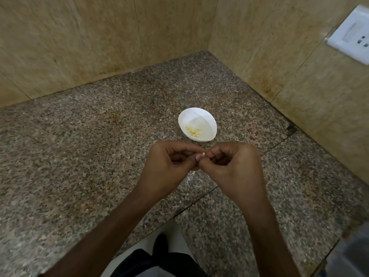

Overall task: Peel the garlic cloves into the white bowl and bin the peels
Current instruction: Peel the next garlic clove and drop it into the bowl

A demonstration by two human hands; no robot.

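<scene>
Two hands work one garlic clove [202,154] just above the granite counter [79,146], on the near side of the white bowl [199,116].

The left hand [169,162] and right hand [233,166] meet fingertip to fingertip. Each grip is closed on the small pale clove, which is pinched between thumb and forefinger, with the other fingers curled in. Only the clove's tip shows between them, so I cannot tell how much skin is still on it. The bowl stands on the counter near the wall corner, apart from the hands, and holds a small heap of peeled cloves [193,130] towards its near left side. A few thin white peels [190,176] lie on the counter directly below the hands. A white socket plate [351,37] is set in the beige tiled wall [79,37] at the right.
</scene>
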